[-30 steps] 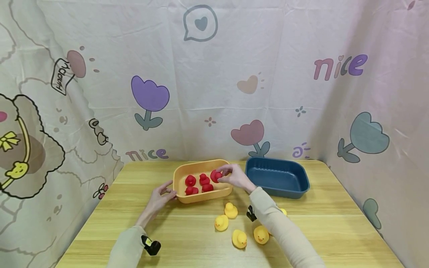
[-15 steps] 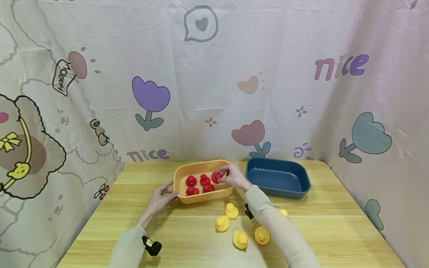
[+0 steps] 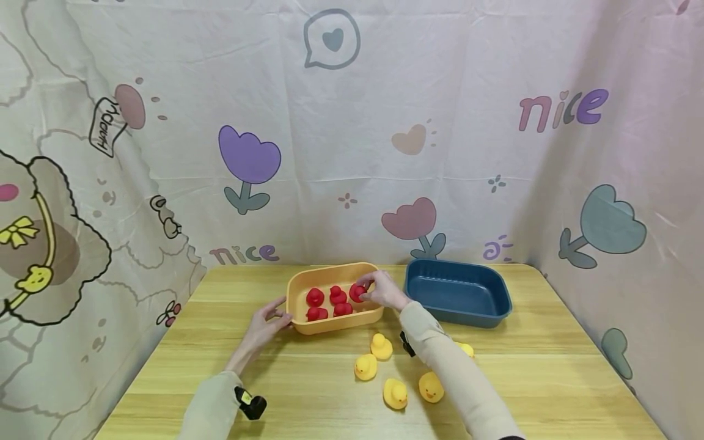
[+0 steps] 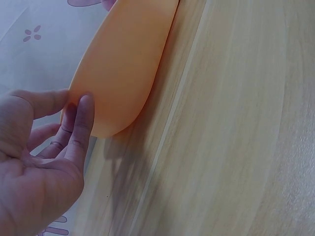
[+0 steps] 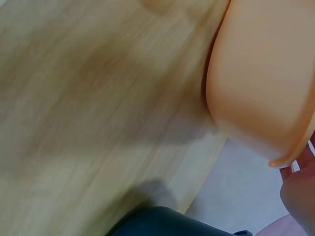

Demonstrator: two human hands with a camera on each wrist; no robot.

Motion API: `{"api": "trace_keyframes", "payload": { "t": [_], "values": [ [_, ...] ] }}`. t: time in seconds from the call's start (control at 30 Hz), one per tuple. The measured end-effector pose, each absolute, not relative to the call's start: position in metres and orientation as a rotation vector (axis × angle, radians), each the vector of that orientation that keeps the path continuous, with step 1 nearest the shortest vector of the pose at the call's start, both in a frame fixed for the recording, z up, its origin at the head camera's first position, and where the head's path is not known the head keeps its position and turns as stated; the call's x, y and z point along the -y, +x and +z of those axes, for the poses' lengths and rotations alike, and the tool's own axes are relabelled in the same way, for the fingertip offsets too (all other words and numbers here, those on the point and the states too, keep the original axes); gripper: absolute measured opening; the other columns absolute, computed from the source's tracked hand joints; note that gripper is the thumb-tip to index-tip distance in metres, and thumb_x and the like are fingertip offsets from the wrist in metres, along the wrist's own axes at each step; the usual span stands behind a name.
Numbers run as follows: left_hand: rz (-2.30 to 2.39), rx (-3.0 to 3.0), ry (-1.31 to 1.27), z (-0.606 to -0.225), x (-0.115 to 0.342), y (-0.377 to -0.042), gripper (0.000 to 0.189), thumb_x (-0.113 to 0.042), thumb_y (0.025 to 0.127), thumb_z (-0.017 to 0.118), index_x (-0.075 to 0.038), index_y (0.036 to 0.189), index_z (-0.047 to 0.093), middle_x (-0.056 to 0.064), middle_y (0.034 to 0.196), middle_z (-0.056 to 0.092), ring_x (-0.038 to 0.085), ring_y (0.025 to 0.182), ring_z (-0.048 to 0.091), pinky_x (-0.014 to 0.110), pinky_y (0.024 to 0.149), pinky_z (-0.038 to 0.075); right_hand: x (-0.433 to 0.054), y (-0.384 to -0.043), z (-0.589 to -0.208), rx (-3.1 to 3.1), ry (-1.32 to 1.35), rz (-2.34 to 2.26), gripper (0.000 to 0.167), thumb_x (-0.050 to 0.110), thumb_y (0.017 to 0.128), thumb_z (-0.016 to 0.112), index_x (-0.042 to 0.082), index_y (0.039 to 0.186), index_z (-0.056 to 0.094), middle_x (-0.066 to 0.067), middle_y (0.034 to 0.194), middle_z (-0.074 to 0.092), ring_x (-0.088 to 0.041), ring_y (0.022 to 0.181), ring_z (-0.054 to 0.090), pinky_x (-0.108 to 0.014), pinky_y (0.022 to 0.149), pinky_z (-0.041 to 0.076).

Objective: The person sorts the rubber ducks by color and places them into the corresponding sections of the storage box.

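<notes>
In the head view, a yellow-orange plastic bin (image 3: 335, 324) stands at the back of the table with several red rubber ducks in it. My left hand (image 3: 262, 326) lies along the bin's left end. In the left wrist view, its fairly straight fingers (image 4: 81, 123) touch the outer wall near the rim. At the bin's right end, my right hand (image 3: 383, 290) reaches over the rim and pinches a red rubber duck (image 3: 355, 293) low inside. The right wrist view shows the bin's outer wall (image 5: 256, 73) and part of the hand (image 5: 300, 191), but the duck is hidden there.
A blue bin (image 3: 459, 316) stands right of the orange one, close behind the right forearm. On the wooden table in front lie several yellow rubber ducks (image 3: 395, 394), one partly hidden by the right sleeve (image 3: 453, 366). A printed curtain (image 3: 330, 140) hangs behind.
My right hand has lowered slightly with the red rubber duck inside the bin, and the right forearm has shifted a little left. The left hand keeps its place on the bin.
</notes>
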State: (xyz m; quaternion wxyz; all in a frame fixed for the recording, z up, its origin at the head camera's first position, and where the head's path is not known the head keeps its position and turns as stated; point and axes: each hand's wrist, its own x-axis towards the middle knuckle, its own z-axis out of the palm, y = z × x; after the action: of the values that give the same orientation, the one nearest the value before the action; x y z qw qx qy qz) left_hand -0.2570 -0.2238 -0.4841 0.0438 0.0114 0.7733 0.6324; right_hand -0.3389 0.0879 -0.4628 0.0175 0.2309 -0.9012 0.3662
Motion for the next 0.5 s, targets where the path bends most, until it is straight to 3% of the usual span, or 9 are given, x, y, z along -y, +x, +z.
{"api": "trace_keyframes", "payload": {
  "t": [0.3, 0.5],
  "values": [
    [1.941, -2.374, 0.028, -0.4853, 0.2236, -0.2575, 0.061, -0.002, 0.097, 0.061, 0.006, 0.152, 0.035, 0.009, 0.1, 0.066, 0.009, 0.082, 0.07, 0.035, 0.09, 0.062, -0.0853, -0.345, -0.4638, 2.844, 0.719, 1.135, 0.025, -0.003, 0.08, 0.08, 0.002, 0.104, 0.077, -0.011, 0.093, 0.073, -0.038, 0.095, 0.066, -0.031, 0.08, 0.058],
    [1.949, -2.369, 0.058, -0.4863, 0.2238, -0.2583, 0.063, 0.0, 0.096, 0.061, 0.008, 0.152, 0.033, 0.012, 0.1, 0.066, 0.007, 0.079, 0.069, 0.032, 0.087, 0.063, -0.0841, -0.3476, -0.4639, 2.87, 0.751, 1.083, 0.025, -0.002, 0.08, 0.08, 0.002, 0.104, 0.077, -0.01, 0.094, 0.075, -0.03, 0.09, 0.066, -0.029, 0.079, 0.059]
  ]
}}
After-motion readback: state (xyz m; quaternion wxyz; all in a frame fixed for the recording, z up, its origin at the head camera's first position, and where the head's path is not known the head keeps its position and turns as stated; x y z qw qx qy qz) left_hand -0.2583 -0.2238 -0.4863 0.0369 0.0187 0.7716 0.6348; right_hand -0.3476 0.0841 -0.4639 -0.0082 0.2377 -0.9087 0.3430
